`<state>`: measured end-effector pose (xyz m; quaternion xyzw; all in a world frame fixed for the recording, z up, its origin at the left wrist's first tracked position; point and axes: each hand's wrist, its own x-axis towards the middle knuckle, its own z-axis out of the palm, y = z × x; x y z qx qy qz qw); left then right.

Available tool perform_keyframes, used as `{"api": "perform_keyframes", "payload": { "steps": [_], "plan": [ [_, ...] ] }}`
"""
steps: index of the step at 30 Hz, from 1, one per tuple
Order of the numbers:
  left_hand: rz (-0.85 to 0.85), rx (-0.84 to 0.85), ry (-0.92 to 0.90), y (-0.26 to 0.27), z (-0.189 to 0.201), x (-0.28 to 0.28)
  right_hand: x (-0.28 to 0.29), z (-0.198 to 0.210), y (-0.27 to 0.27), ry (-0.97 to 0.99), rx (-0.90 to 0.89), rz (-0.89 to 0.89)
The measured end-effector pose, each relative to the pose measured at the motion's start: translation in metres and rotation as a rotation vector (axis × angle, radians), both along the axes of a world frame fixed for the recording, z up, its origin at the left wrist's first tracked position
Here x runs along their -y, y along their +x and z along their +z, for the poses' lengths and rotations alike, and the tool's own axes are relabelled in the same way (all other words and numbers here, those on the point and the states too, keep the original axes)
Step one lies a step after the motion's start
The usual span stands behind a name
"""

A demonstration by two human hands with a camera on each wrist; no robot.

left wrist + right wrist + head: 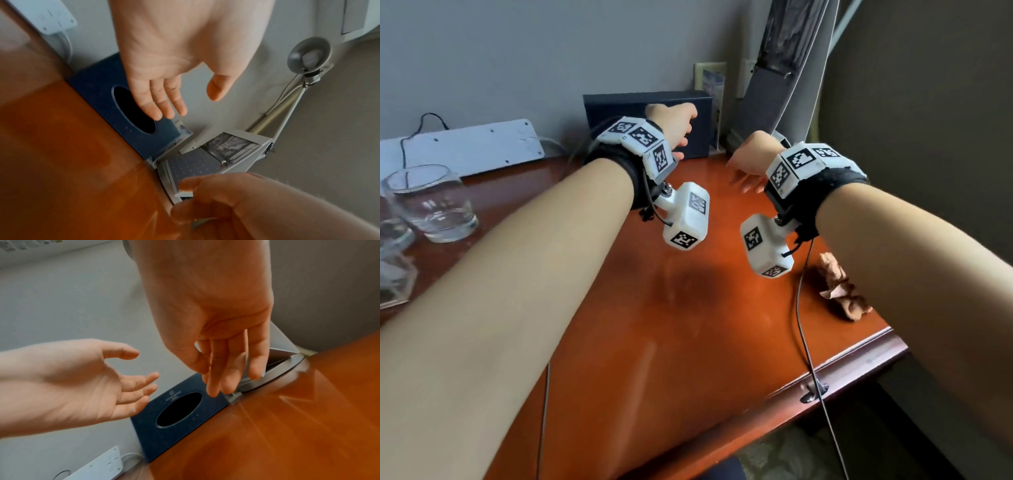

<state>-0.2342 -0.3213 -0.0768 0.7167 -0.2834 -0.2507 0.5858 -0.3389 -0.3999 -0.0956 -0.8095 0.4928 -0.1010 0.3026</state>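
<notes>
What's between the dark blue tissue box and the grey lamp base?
A small clear card stand sits between the tissue box and the lamp base, clearest in the head view.

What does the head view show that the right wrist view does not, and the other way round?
Only the head view shows the drinking glass and the crumpled brown paper. Only the right wrist view shows the oval opening in the top of the dark blue box. Both show that box, the wooden table, and the left hand and right hand, each holding nothing.
</notes>
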Motion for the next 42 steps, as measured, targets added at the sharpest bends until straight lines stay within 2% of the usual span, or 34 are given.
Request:
{"api": "perform_keyframes", "payload": {
  "steps": [2, 5, 10, 15, 19, 24, 28, 31, 37, 42],
  "plan": [
    [-0.029, -0.04, -0.028, -0.008, -0.005, 0.016, 0.014, 0.0, -0.01, -0.038, 0.009, -0.039],
    [-0.065, -0.013, -0.054, -0.019, -0.016, 0.039, 0.04, -0.001, -0.024, -0.059, 0.03, -0.081],
    [-0.035, -0.003, -0.139, -0.015, -0.041, 0.073, 0.077, -0.011, -0.034, -0.135, 0.089, -0.191],
    [0.078, -0.133, -0.283, -0.008, -0.069, 0.103, 0.106, -0.019, -0.03, -0.039, 0.18, -0.252],
    [0.163, -0.249, -0.426, -0.016, -0.072, 0.126, 0.125, -0.013, -0.023, -0.011, 0.284, -0.282],
    [0.178, -0.342, -0.457, -0.008, -0.085, 0.155, 0.146, 0.0, -0.024, -0.01, 0.394, -0.302],
    [0.183, -0.454, -0.452, 0.002, -0.097, 0.168, 0.162, 0.003, -0.022, -0.083, 0.421, -0.272],
    [0.148, -0.396, -0.436, 0.003, -0.096, 0.176, 0.168, 0.001, -0.013, -0.144, 0.408, -0.333],
    [0.056, -0.333, -0.409, 0.004, -0.093, 0.183, 0.174, 0.002, -0.001, -0.22, 0.37, -0.296],
    [0.052, -0.181, -0.385, 0.014, -0.086, 0.19, 0.179, 0.01, 0.001, -0.246, 0.364, -0.258]
  ]
}}
